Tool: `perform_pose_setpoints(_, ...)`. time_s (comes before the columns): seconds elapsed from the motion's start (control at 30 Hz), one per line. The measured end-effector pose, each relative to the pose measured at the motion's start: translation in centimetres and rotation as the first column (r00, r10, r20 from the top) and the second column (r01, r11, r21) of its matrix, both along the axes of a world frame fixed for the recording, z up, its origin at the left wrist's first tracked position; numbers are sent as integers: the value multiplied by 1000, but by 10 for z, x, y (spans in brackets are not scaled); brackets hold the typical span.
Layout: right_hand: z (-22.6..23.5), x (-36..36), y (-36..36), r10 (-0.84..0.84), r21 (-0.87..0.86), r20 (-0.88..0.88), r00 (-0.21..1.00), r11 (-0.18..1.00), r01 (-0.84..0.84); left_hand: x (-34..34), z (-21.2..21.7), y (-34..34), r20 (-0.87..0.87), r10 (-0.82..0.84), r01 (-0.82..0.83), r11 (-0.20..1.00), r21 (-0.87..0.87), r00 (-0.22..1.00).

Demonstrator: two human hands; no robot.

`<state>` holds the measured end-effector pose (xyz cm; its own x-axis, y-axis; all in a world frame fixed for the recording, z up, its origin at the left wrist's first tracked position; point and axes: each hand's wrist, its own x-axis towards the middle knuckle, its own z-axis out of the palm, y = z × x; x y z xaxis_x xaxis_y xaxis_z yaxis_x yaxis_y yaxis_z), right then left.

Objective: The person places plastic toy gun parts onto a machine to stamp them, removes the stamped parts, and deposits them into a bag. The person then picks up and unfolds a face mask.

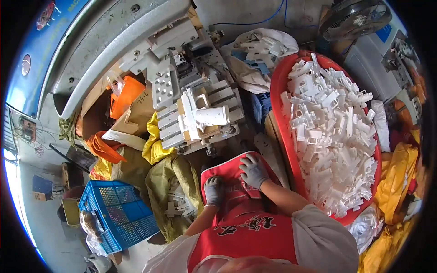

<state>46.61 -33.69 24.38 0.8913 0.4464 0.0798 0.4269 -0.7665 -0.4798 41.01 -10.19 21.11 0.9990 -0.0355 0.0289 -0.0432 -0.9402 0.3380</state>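
Note:
My left hand [214, 191], in a grey glove, lies flat on the red apron [243, 243] over my lap and holds nothing. Beside it rests my right hand [254, 172], gloved too, its fingers spread on the apron near the far hem. Ahead of both hands, a white plastic toy pistol piece [205, 115] sits on a fixture on the machine's slotted metal bed [168, 128]. Neither hand touches it. Above the bed stands a metal block with rows of holes [165, 88].
On the right is a long red tub [277, 95] heaped with white plastic pieces [327, 136]. A white sack [255, 75] of similar pieces stands behind. To the left are an olive sack [157, 200], a blue crate [119, 214] and a cardboard box [136, 111]. A fan [355, 20] stands far right.

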Motion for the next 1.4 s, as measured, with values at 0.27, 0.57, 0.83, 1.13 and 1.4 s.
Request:
perform_pose_setpoints(0.27, -3, 2, 1, -13, 3, -5, 1000, 1000, 13, 3, 6, -4, 36, 20, -19, 1000, -24, 999)
perform_pose_setpoints(0.57, -6, 1, 2, -18, 24, -19, 1000, 1000, 18, 2, 12, -4, 38, 12, -12, 1000, -20, 999)
perform_pose_setpoints(0.83, -11, -4, -3, -42, 3, 6, 999, 999, 42, 4, 1, -6, 71, -67, 69, 997, -29, 995)
perform_pose_setpoints(1.13, -14, -4, 0, 1, -9, 110, 994, 1000, 0, 5, -1, 1, 134, -97, 98, 995, 2, 986)
perform_pose_setpoints(1.4, 64, 12, -116, -418, 357, 217, 882, 875, 326, 3, -8, 8, 76, -85, 87, 996, -28, 994)
